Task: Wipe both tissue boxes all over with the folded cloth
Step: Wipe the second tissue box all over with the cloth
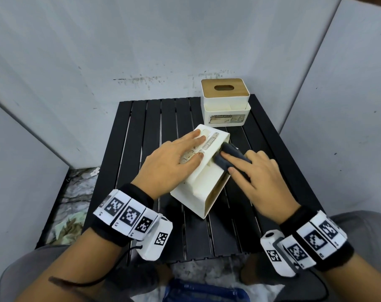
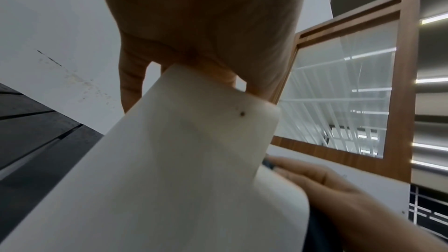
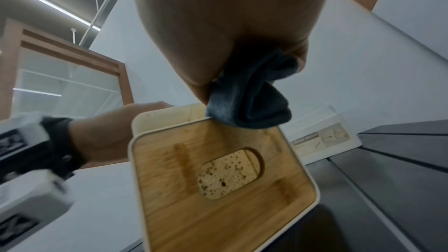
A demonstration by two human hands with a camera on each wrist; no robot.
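**Cloth pressed to the tipped box**

On the black slatted surface [image 1: 141,131] a white tissue box, the near box [image 1: 203,177], lies tipped on its side around the middle, its wooden lid [image 3: 218,189] with the oval slot facing the right edge. The left hand [image 1: 174,160] lies flat on the upturned labelled face, fingers straight and spread, pressing the box down. The right hand [image 1: 259,177] holds the dark grey folded cloth [image 1: 228,155] against the box's upper right rim, forefinger laid along the cloth. From the right wrist view the cloth [image 3: 249,99] is bunched between thumb and fingers, touching the rim just above the lid. In the left wrist view the left hand [image 2: 206,26] rests over the box's white wall [image 2: 181,160].

The far box [image 1: 225,101] stands upright at the far right corner, lid on top, well apart from the hands.
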